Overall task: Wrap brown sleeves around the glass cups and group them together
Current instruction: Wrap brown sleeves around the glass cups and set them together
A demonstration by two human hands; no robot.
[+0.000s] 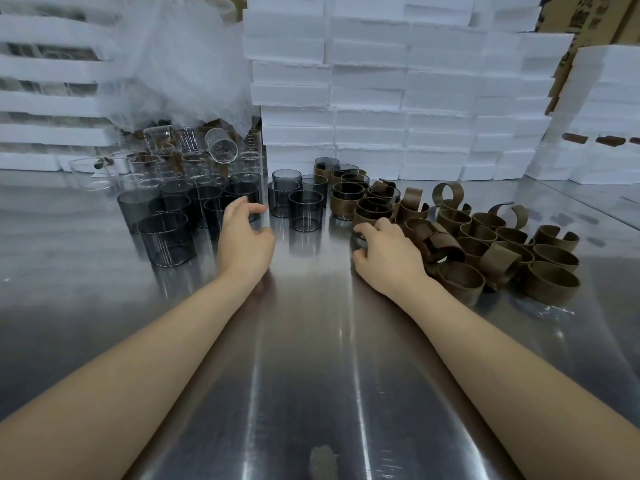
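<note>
Right grip point(384, 254) clasps a cup point(356, 241) on the bench point(304, 341), just beside loose sleeves point(502, 251). Left grip point(244, 237) released, fingers slack, near bare cups point(166, 237). Sleeved cups point(346, 199) grouped behind.

I see smoky grey cups point(166, 237) on the left, dark but see-through, with clear cups point(221, 150) behind them. The loose sleeves point(550, 282) on the right are plain brown, some leaning olive, with no print. The sleeved cups point(346, 202) show grey glass above brown bands. The cup point(356, 245) my right hand point(388, 258) grips is dark grey. The table point(311, 393) is silver with pale streaks. The foam boxes point(398, 98) are white.
</note>
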